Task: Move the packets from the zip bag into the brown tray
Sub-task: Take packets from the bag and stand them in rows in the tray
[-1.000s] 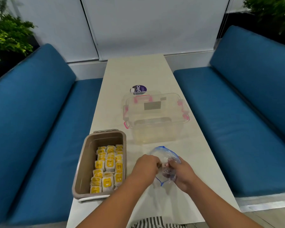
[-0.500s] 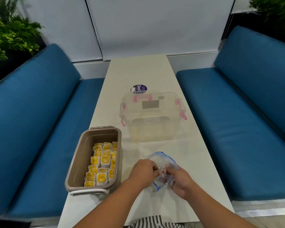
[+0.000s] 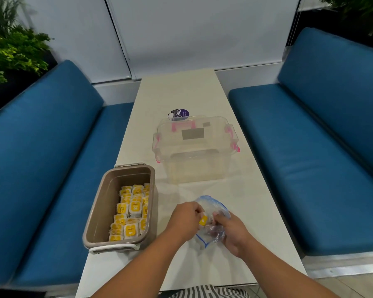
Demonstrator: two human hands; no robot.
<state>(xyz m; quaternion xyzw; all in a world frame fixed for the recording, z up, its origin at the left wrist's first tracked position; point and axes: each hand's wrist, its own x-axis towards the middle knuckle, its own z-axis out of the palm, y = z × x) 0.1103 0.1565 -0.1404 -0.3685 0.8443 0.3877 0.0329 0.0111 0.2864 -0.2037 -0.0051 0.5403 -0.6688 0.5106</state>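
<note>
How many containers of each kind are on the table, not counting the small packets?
Brown tray: 1
Clear lidded box with pink latches: 1
Zip bag, held in the hands: 1
Round purple-topped tub behind the box: 1
Total: 4

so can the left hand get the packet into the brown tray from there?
Probably yes. The left hand pinches a yellow packet at the zip bag mouth; the brown tray sits open-topped just to its left, nothing between, with bare space at its far end.
</note>
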